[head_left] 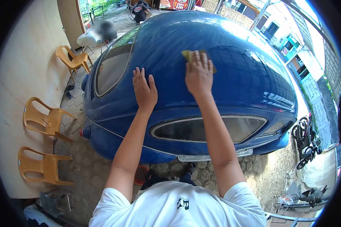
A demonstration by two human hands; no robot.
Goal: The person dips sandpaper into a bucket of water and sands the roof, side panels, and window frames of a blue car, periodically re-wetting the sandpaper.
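Observation:
A blue rounded car [170,79] fills the middle of the head view, with pale streaky scuffs over part of its roof. My right hand [199,73] presses a thin yellow-brown sheet [186,55] against the roof; it looks like sandpaper, though a cloth is possible. Its corners stick out on both sides of my fingers. My left hand [145,89] rests flat on the roof, nearer the rear window [113,70], fingers stretched out and holding nothing. Below my forearms lies the side window [178,129] with its bright trim.
Orange plastic chairs [47,117] stand along the left wall. A reddish basin [141,174] is by my feet. Bicycles or similar dark wheeled things [305,140] are at the right. Another person [139,12] crouches beyond the car.

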